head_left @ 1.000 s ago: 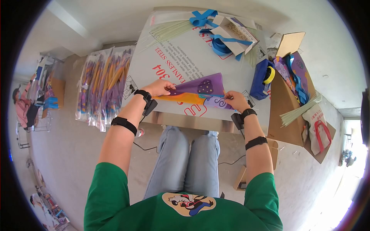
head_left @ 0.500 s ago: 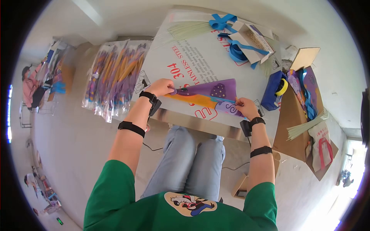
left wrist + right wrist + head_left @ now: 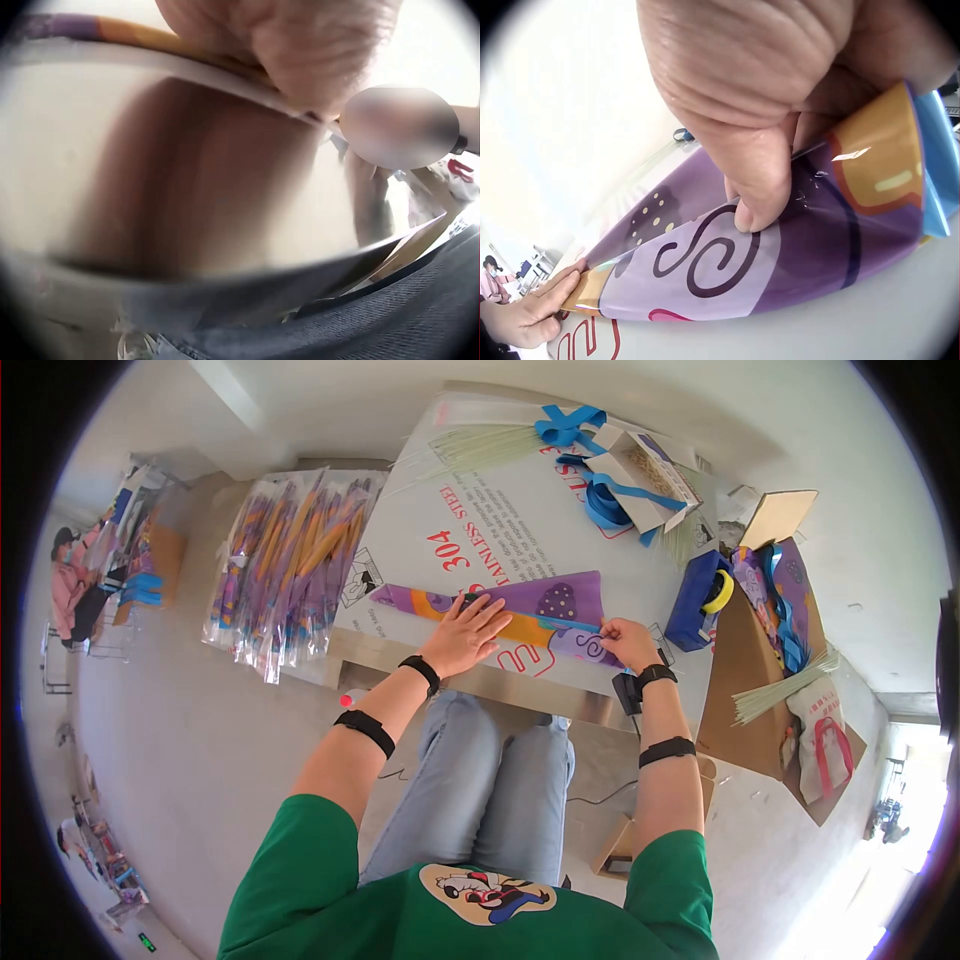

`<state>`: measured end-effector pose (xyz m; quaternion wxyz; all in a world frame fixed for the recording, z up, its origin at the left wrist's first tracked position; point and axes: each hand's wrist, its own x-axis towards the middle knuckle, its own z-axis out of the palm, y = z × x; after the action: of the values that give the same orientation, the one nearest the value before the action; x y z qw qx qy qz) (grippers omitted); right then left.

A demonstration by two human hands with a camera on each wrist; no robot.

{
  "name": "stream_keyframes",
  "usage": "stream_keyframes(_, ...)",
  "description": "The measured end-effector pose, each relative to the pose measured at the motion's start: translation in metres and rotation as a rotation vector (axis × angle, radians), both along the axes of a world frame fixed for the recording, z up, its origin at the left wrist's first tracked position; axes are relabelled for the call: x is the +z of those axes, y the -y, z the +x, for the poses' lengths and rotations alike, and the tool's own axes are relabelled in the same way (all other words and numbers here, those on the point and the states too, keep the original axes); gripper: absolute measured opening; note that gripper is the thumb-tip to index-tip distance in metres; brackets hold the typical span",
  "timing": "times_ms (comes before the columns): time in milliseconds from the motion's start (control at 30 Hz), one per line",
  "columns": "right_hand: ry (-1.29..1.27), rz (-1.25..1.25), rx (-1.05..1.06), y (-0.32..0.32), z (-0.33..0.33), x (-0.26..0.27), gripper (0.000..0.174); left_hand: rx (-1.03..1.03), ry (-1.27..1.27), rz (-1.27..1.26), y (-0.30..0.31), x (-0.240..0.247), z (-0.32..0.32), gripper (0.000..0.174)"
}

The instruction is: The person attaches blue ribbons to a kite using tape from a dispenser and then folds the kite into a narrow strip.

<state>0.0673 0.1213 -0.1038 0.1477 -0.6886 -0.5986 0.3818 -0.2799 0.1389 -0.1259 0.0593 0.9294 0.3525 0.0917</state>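
Note:
A long folded plastic sheet [image 3: 575,592], printed purple, orange and lilac with swirls and dots, lies along the near side of the film-covered table [image 3: 420,530]. On its left part my left hand [image 3: 465,635] rests flat, fingers spread and straight, pressing the fold down. My right hand [image 3: 630,645] pinches the sheet's folded edge near its right end. In the right wrist view, the thumb [image 3: 757,184] lies on the lilac swirl print, and a light blue layer [image 3: 941,176] shows inside the open end. The left wrist view shows mostly the heel of the left hand [image 3: 292,52].
Right of the sheet stands a blue tape dispenser [image 3: 690,605] with yellow tape. A small white box [image 3: 650,480], blue ribbon [image 3: 605,510] and thin pale sticks [image 3: 465,450] lie at the back. Bagged printed pieces [image 3: 285,570] sit left; a cardboard box [image 3: 745,705] stands right.
The left hand has let go of the sheet's left tip and moved right, now lying flat on the sheet. The right hand keeps its pinch at the right end.

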Motion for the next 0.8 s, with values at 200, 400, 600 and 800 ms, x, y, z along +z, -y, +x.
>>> stream_keyframes(200, 0.549, 0.482, 0.295, 0.015, -0.054, 0.044, 0.032, 0.030, 0.031, 0.025, 0.001, -0.003, -0.001, 0.052)
stream_keyframes(400, 0.403, 0.664, 0.263, 0.006, -0.069, 0.010, 0.028, 0.023, 0.035, 0.024, 0.002, -0.001, 0.001, 0.050)
stream_keyframes(600, 0.323, 0.531, 0.227, 0.007, -0.051, -0.002, 0.009, 0.050, 0.074, 0.044, 0.004, -0.002, 0.001, 0.051)
stream_keyframes(800, 0.222, 0.488, 0.179, 0.009, -0.049, -0.004, 0.008, 0.056, 0.076, 0.074, 0.005, 0.003, 0.003, 0.049)
